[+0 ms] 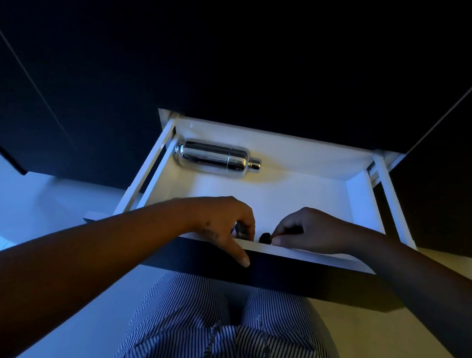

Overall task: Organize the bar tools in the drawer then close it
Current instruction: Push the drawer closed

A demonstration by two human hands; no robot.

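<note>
The white drawer (296, 182) stands pulled out from a dark cabinet. A shiny steel cocktail shaker (216, 159) lies on its side at the drawer's back left, cap to the right. My left hand (223, 224) reaches over the front edge, fingers curled around a small metal tool (241, 232), thumb resting on the dark drawer front (306, 278). My right hand (311, 231) pinches a small dark tool (265, 237) just inside the front wall. Both tools are mostly hidden by my fingers and the drawer front.
Dark cabinet fronts (242, 61) rise above and on both sides of the drawer. White side rails (394, 202) flank it. A pale floor (386, 343) lies below, and my legs in striped trousers (228, 340) stand right under the drawer front.
</note>
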